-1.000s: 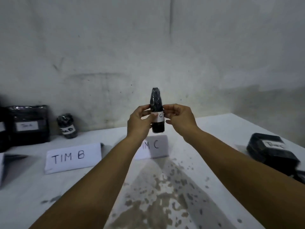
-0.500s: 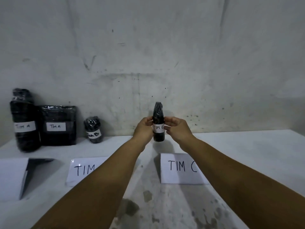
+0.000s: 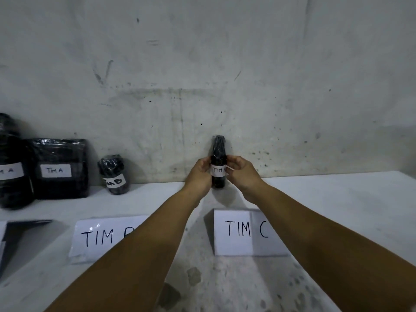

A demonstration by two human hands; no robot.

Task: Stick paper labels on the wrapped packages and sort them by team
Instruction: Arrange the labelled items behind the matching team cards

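Observation:
A slim bottle-shaped package wrapped in black film (image 3: 218, 147) stands upright at the back of the white table, close to the wall and behind the folded TIM C sign (image 3: 238, 231). A white paper label reading TIM (image 3: 217, 170) sits on its middle. My left hand (image 3: 199, 174) grips its left side and my right hand (image 3: 242, 173) grips its right side, fingers over the label's right end. Whether its base touches the table is hidden by my hands.
The TIM B sign (image 3: 99, 238) stands left of my left arm, with a small round labelled package (image 3: 114, 176) behind it. Two larger black packages labelled TIM A (image 3: 60, 168) (image 3: 11, 163) stand at the far left. Another folded paper (image 3: 13, 235) lies at the left edge.
Both hands have carried the bottle-shaped package forward and down, to the wall behind the TIM C sign. The view has turned left, away from the package at the right.

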